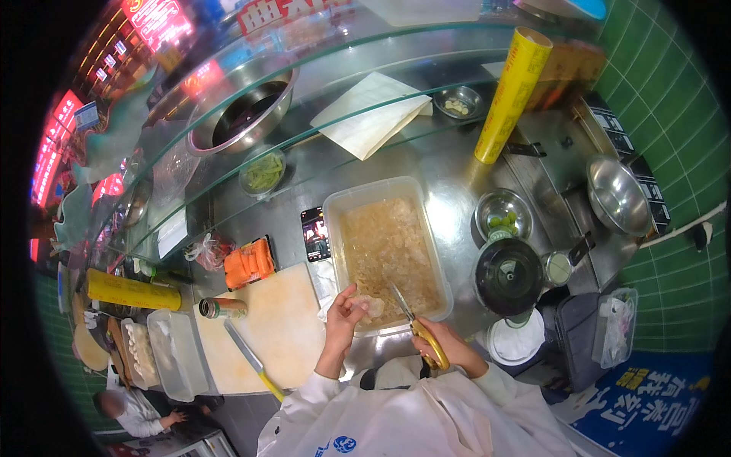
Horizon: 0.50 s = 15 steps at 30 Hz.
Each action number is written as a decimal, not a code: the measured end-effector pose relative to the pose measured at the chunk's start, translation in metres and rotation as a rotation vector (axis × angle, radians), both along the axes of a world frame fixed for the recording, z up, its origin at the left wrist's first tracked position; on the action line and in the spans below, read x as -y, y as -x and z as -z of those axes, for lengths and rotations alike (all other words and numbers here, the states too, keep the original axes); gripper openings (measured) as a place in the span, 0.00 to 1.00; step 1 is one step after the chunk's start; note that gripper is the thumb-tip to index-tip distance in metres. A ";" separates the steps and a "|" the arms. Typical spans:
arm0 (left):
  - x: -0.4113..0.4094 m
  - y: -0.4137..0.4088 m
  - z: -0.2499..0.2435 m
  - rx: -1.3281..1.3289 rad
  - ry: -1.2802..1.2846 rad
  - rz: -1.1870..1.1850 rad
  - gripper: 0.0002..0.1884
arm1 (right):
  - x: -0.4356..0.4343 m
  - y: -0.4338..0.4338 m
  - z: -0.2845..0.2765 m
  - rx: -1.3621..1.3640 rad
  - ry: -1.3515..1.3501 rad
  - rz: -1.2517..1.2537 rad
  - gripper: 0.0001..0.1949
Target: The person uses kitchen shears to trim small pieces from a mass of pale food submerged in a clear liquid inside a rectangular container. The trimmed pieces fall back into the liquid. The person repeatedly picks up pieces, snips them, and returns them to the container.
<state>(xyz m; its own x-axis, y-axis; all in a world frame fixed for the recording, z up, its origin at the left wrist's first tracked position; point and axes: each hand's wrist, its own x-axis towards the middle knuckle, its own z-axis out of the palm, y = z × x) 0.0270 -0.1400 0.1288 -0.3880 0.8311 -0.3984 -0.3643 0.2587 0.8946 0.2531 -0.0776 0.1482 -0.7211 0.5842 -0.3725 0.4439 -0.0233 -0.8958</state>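
Note:
A pale, translucent piece of food (372,308) is pinched in the fingers of my left hand (342,317), over the near left part of a clear plastic tub (333,228). Yellowish liquid and many similar soft pieces (394,245) fill much of that tub; what they are I cannot tell. My right hand (448,343) grips scissors (428,337) with gold-coloured handles at the tub's near edge. Their metal blades point away from me, over the liquid, to the right of the held piece.
Left of the tub are a smartphone (316,234), a cutting board (280,320), a knife (245,345) and a jar (224,308). To the right stand a dark-lidded pot (509,277) and a metal bowl (485,200). A glass shelf (365,123) crosses behind. Another person (140,414) is at lower left.

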 end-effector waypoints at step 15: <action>0.001 -0.018 -0.011 -0.164 -0.132 0.015 0.27 | 0.004 0.005 -0.011 -0.097 -0.005 -0.208 0.29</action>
<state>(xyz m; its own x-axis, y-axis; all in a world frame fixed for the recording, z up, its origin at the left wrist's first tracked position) 0.0450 -0.1406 0.1393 -0.4262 0.8780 -0.2181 -0.2081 0.1394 0.9681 0.2486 -0.0817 0.1593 -0.8585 0.4209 -0.2931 0.3506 0.0644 -0.9343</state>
